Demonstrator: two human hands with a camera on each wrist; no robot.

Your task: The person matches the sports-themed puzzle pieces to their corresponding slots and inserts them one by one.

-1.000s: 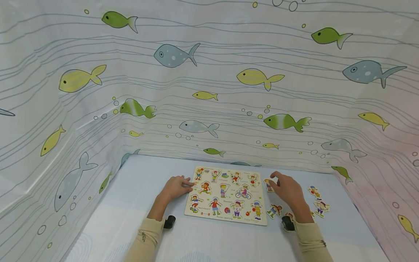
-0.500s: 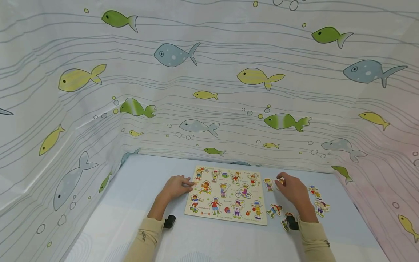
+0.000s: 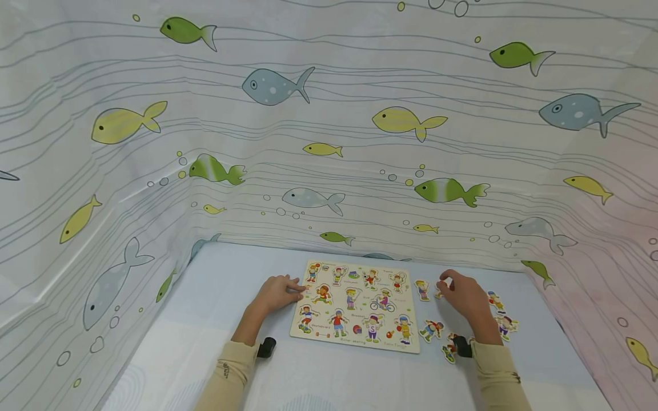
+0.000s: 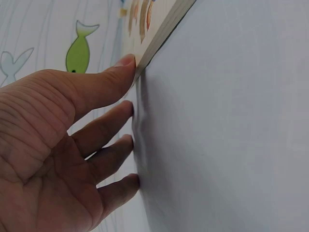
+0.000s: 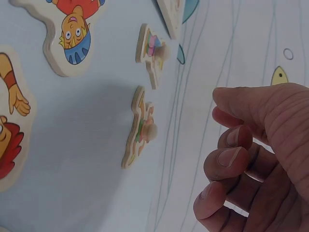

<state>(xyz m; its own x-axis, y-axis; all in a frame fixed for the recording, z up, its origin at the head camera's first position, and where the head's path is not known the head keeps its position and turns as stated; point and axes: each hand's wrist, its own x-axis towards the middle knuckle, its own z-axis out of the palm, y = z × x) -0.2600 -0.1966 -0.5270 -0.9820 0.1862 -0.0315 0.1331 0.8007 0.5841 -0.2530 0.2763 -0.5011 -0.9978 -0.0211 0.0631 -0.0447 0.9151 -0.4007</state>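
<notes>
A wooden peg puzzle board (image 3: 354, 341) with pictures of children at sports lies on the table. My left hand (image 3: 278, 294) rests at its left edge; in the left wrist view the thumb (image 4: 113, 79) touches the board's side (image 4: 161, 43) and the fingers meet the tabletop. My right hand (image 3: 465, 295) hovers right of the board, fingers loosely bent, holding nothing. Below it a knobbed puzzle piece (image 5: 140, 137) lies flat, partly hidden in the head view. Beside that piece is a golfer piece (image 3: 421, 290), apart from the hand.
A blue-helmeted piece (image 3: 430, 330) and a small piece (image 3: 449, 354) lie nearer the right sleeve. More pieces, such as a purple-clad one (image 3: 506, 325), lie on the far right, partly behind the right arm. Fish-patterned sheeting (image 3: 329, 171) walls the table's back and sides.
My right hand has moved right, away from the golfer piece, uncovering it and part of the piece beside it. The left hand and the board have stayed in place.
</notes>
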